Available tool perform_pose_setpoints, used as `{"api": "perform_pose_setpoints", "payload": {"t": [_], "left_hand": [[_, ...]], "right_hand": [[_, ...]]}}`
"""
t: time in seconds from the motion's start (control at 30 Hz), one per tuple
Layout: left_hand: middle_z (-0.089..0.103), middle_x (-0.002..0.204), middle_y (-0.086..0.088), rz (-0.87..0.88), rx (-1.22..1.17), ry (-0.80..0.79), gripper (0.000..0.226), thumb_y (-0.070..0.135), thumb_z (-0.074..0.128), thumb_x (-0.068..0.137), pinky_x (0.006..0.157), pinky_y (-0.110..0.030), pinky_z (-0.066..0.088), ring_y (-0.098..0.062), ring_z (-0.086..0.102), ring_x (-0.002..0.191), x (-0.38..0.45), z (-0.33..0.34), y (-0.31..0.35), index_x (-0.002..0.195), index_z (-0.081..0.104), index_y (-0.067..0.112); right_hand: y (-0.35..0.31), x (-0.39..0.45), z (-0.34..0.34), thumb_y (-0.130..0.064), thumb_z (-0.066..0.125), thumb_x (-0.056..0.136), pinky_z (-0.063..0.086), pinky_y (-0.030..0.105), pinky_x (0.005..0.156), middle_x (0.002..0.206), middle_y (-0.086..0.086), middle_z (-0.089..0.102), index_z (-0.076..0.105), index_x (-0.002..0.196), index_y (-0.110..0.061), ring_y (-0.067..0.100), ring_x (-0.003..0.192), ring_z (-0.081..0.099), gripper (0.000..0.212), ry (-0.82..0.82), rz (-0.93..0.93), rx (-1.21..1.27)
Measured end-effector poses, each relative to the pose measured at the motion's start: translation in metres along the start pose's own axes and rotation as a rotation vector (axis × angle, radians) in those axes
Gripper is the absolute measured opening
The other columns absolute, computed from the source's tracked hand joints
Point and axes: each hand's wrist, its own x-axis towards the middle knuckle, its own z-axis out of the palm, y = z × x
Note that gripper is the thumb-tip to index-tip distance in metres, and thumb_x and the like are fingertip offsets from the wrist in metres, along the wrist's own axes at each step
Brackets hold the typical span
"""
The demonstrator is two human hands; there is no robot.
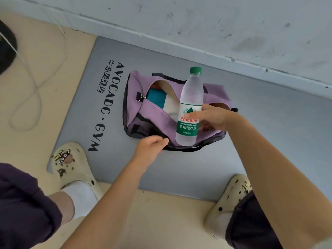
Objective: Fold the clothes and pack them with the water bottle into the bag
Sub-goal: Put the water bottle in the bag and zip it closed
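Standing upright above the open purple bag (143, 112), the water bottle (189, 108) with a green cap and green-and-white label is held by the right hand (213, 116), whose grip is curled round the label, thumb across the front. The bottle's base sits over the near edge of the bag's mouth; whether it touches the fabric cannot be told. The left hand (152, 146) has its grip pinching the bag's near black-trimmed rim. Inside the unzipped opening lie folded clothes (158, 99), one teal and one pale piece side by side. The bag rests on a grey mat (197, 168) printed with "AVOCADO · GYM", which lies on a beige floor (45, 69) against a scuffed white wall (197, 20). A cream clog (71, 168) stands at each near corner of the mat, and a thin white cable (36, 83) loops over the floor to the left.
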Motion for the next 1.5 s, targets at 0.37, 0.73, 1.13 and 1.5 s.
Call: {"api": "perform_pose_setpoints", "payload": {"t": [0.37, 0.73, 1.13, 1.5], "left_hand": [[0.060, 0.072, 0.003, 0.004, -0.006, 0.000, 0.020, 0.025, 0.072, 0.088, 0.090, -0.049, 0.052, -0.013, 0.051, 0.073, -0.003, 0.000, 0.009, 0.072, 0.069, 0.013], [0.063, 0.066, 0.014, 0.018, 0.022, -0.002, 0.017, 0.024, 0.073, 0.087, 0.085, -0.039, 0.053, -0.007, 0.054, 0.069, -0.005, -0.001, 0.009, 0.070, 0.070, 0.023], [0.054, 0.054, 0.013, 0.114, 0.287, -0.021, 0.027, 0.029, 0.071, 0.088, 0.063, -0.025, 0.040, -0.002, 0.044, 0.053, -0.009, -0.004, 0.021, 0.063, 0.064, 0.022], [0.062, 0.123, -0.005, 0.561, 1.398, -0.122, 0.042, 0.046, 0.055, 0.094, 0.093, -0.041, 0.033, -0.026, 0.050, 0.117, 0.039, 0.003, 0.122, 0.125, 0.061, 0.018]], "right_hand": [[-0.003, 0.000, 0.002, -0.041, 0.075, 0.078, 0.045, 0.037, 0.088, 0.114, 0.010, 0.071, 0.063, 0.122, -0.019, 0.027, 0.099, 0.063, 0.050, -0.023, -0.012, -0.031], [-0.003, 0.000, 0.007, -0.048, 0.070, 0.083, 0.049, 0.048, 0.101, 0.112, 0.001, 0.073, 0.060, 0.124, -0.026, 0.026, 0.105, 0.068, 0.048, -0.062, 0.030, -0.119], [-0.003, -0.002, 0.013, -0.041, 0.066, 0.089, 0.049, 0.049, 0.101, 0.112, 0.003, 0.072, 0.059, 0.124, -0.023, 0.027, 0.105, 0.068, 0.041, -0.013, 0.019, -0.089], [0.008, -0.025, -0.002, -0.035, 0.068, 0.088, 0.048, 0.051, 0.102, 0.110, 0.002, 0.074, 0.065, 0.119, -0.023, 0.023, 0.102, 0.070, 0.033, 0.069, -0.083, 0.003]]}}
